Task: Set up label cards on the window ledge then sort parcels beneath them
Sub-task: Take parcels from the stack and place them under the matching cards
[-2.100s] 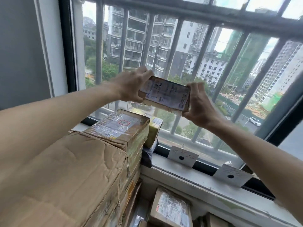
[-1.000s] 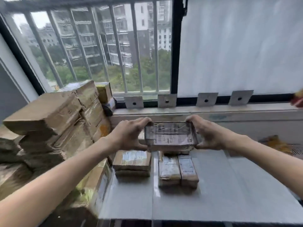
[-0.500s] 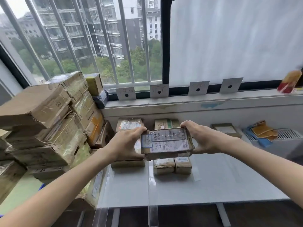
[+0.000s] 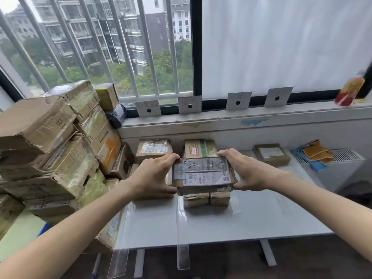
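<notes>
parcel [image 4: 203, 174] between both grips — left hand [image 4: 155, 176], right hand [image 4: 244, 170].

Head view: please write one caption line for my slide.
Both hands, left hand and right hand, hold a labelled parcel beneath four label cards.

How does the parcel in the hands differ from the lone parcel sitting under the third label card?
The held parcel is gripped at both ends by the left hand and right hand, above the table; the lone parcel rests flat, untouched. The held parcel's label covers its top; the lone parcel's is small. Both are brown.
</notes>
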Action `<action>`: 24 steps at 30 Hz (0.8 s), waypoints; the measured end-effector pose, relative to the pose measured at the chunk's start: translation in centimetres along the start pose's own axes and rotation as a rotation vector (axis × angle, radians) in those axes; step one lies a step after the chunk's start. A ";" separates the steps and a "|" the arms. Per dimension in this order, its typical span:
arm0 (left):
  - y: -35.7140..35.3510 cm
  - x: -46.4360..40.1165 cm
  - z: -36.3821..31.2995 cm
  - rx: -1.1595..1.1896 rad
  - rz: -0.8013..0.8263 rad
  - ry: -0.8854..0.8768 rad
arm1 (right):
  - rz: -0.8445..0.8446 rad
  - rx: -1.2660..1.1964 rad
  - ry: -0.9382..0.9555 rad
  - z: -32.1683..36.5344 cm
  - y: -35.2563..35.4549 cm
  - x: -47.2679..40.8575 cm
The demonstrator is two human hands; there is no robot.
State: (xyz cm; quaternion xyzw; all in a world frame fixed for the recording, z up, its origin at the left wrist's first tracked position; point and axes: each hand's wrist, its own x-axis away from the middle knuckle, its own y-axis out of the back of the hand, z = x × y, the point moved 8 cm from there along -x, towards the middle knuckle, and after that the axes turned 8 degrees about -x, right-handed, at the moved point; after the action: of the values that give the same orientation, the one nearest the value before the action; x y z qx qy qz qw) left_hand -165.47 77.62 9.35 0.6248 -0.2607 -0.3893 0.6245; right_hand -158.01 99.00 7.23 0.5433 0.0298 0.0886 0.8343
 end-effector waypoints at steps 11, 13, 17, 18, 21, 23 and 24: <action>0.5 -0.7 -0.1 0.161 -0.036 0.006 | -0.089 -0.055 -0.150 -0.2 0.5 0.3; 0.2 -0.7 0.4 0.366 -0.009 0.074 | -0.120 -0.058 -0.140 0.1 0.3 0.4; -0.2 -0.5 1.0 0.440 0.010 0.145 | -0.182 -0.099 -0.085 0.5 0.0 0.6; -0.6 -0.4 1.0 0.424 0.033 0.148 | -0.192 -0.104 -0.080 0.6 0.0 0.7; -1.7 -0.5 0.9 0.380 0.084 0.147 | -0.208 -0.107 -0.077 0.9 0.0 0.9; -2.3 -1.4 0.8 0.397 0.095 0.152 | -0.241 -0.098 -0.075 1.0 0.4 1.3; -2.5 -2.1 0.7 0.415 0.108 0.166 | -0.264 -0.093 -0.075 1.0 0.8 1.7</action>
State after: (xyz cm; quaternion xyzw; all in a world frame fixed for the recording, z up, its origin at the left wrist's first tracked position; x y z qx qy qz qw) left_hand -167.65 79.09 7.30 0.7549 -0.3160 -0.2405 0.5219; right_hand -156.29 98.77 8.47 0.4982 0.0656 -0.0411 0.8636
